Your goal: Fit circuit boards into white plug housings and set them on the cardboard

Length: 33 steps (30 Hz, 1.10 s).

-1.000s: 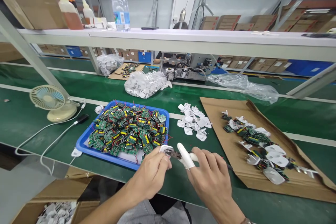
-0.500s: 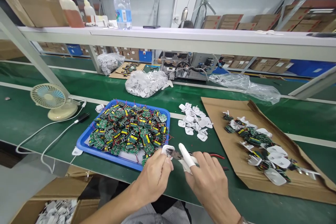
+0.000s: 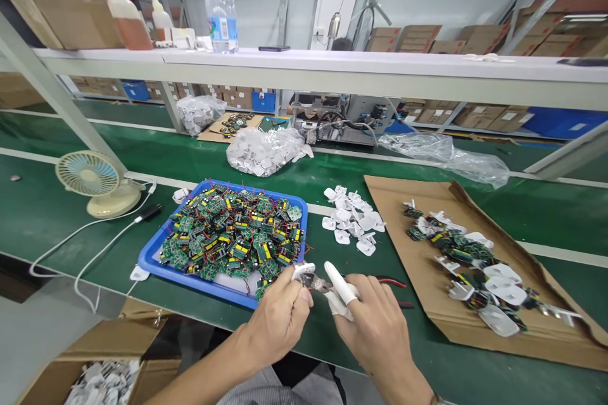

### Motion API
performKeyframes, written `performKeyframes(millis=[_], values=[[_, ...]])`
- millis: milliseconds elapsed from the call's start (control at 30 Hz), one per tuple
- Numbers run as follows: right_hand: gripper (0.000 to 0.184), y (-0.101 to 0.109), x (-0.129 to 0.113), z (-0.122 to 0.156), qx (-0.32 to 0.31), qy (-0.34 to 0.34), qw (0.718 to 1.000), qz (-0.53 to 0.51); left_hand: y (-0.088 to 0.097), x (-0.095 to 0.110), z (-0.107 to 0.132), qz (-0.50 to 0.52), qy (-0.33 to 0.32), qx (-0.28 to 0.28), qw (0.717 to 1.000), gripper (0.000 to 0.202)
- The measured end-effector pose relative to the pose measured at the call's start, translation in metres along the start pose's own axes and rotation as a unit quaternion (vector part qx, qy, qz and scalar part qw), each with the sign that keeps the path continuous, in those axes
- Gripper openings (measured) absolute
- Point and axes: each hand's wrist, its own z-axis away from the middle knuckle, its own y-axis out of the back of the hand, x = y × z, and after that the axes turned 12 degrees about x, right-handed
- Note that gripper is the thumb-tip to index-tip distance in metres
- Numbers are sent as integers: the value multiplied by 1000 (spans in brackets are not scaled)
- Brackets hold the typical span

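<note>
Taking our joined hands as the centre of the dial, we find a cream fan (image 3: 90,180) at 10 o'clock, on the green bench. At 8 o'clock, below the bench, a carton (image 3: 114,336) holds white plastic pieces. The blue tray (image 3: 194,285) lies at 10 o'clock, just beside our hands, heaped with circuit boards (image 3: 228,237) that carry yellow parts and red wires. At 11 o'clock, farther back, is a clear bag (image 3: 261,155) full of white pieces.

Our left hand (image 3: 281,310) keeps its fingers narrow, pinching a small white piece (image 3: 306,268) at the dial's centre, near the tray's right front corner. The nose of our pliers (image 3: 322,283) meets the piece on its near side, the exact contact partly hidden. Between 1 and 2 o'clock lies a loose pile of flat white parts (image 3: 351,218). Our right hand (image 3: 375,316), with white covers on thumb and forefinger, has its fingers wrapped around the pliers. At 3 o'clock a cardboard sheet (image 3: 399,193) bears boards and white parts bunched together.
</note>
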Motion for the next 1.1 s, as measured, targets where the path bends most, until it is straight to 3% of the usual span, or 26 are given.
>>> performKeyframes(millis=[167, 633, 733, 833, 967, 1100], values=[[11, 1, -3, 0, 28, 28, 999, 37, -4, 3, 2, -56, -14, -2, 998, 38], [22, -5, 3, 12, 22, 43, 999, -9, -8, 5, 4, -37, -9, -29, 999, 36], [17, -6, 11, 14, 33, 39, 999, -11, -1, -1, 1, -39, 2, -31, 999, 34], [10, -1, 30, 22, 44, 38, 997, 41, 20, -19, -19, -64, -6, 9, 998, 31], [14, 9, 68, 52, 41, 62, 995, 64, 60, -60, -69, -144, -27, 92, 985, 27], [19, 7, 102, 93, 40, 67, 995, 55, 81, -103, -120, -188, 19, 103, 977, 31]])
